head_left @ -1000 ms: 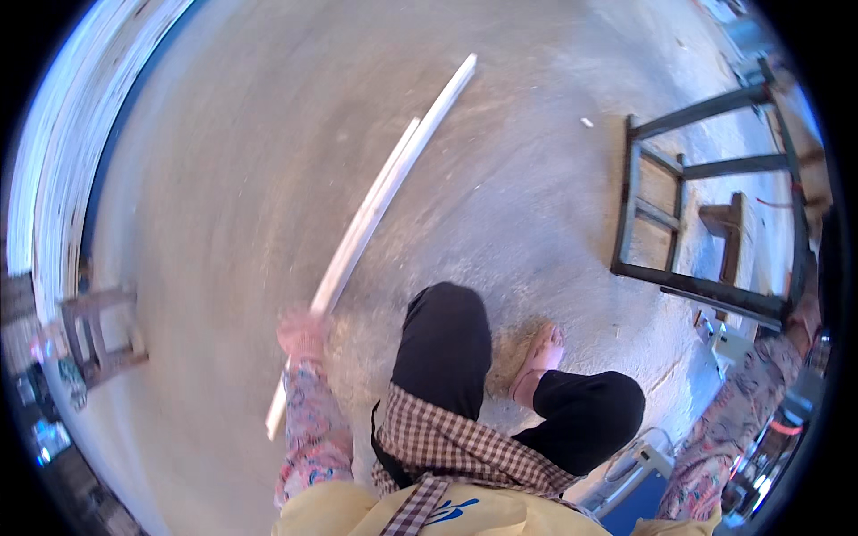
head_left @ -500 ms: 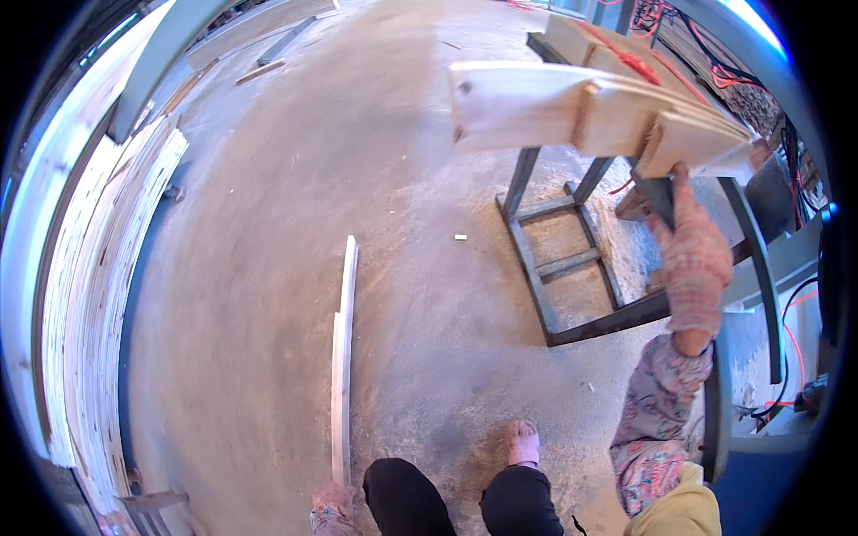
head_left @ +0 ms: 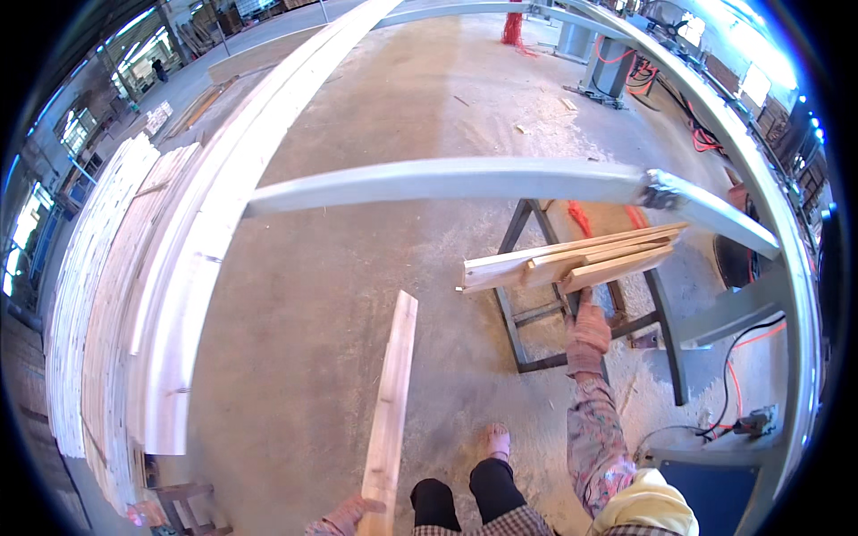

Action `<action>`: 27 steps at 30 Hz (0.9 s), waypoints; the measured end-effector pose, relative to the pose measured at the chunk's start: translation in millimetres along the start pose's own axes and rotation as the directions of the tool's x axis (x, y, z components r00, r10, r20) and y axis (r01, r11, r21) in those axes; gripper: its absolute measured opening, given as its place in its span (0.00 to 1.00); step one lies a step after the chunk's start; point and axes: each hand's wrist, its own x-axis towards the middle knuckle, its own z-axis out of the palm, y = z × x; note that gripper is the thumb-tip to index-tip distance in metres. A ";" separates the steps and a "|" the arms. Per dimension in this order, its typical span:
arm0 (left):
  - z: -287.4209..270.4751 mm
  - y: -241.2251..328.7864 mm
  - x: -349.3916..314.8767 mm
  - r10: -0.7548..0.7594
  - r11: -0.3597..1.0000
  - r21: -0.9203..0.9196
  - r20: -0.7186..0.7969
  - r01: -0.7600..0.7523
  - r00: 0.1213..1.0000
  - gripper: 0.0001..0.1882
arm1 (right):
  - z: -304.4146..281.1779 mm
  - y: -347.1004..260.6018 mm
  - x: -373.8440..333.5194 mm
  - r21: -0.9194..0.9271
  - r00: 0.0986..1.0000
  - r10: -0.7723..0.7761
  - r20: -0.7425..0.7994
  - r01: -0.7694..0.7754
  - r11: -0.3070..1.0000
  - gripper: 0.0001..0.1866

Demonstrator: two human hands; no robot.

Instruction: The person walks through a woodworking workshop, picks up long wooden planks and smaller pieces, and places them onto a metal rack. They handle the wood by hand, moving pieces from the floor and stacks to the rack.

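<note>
At the lower edge, my left hand (head_left: 351,515) is closed on a long wooden board (head_left: 393,384), which points forward over the floor. An offset edge along it may be a second board. My right hand (head_left: 587,338), in a pinkish knit glove, reaches forward to a dark metal stand (head_left: 538,314). Its fingers look wrapped round the frame just under the boards, though their tips are partly hidden. Across the stand's top lie several short wooden boards (head_left: 541,268), stacked with staggered ends. My fingertips meet the near board's lower edge.
Pale metal framing (head_left: 447,181) crosses in front of the stand and curves along the right. Long planks (head_left: 112,304) are piled at the left. A dark blue panel (head_left: 710,496) is at the lower right, near cables (head_left: 735,393). Red strands (head_left: 512,27) hang at the back.
The view has tilted up and now takes in the metal framing and the far hall. The left-hand board shows more fully, its far end further right. My right hand stays at the stand.
</note>
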 end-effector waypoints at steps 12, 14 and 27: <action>-9.8 -78.1 -269.1 0.112 0.992 -0.041 -0.168 -0.120 0.979 0.28 | -171.0 -36.0 -422.5 0.370 0.076 -0.592 0.803 -0.842 0.394 0.37; -4.2 -84.5 -287.9 0.161 0.986 -0.010 -0.190 -0.165 0.969 0.29 | -207.5 -67.4 -460.3 0.208 0.002 -0.661 0.751 -0.950 0.233 0.32; -40.1 -88.8 -364.0 0.173 0.915 0.380 -0.072 -0.134 0.982 0.34 | -331.5 -100.7 -548.2 0.757 0.705 -0.417 0.573 -0.651 -0.059 0.54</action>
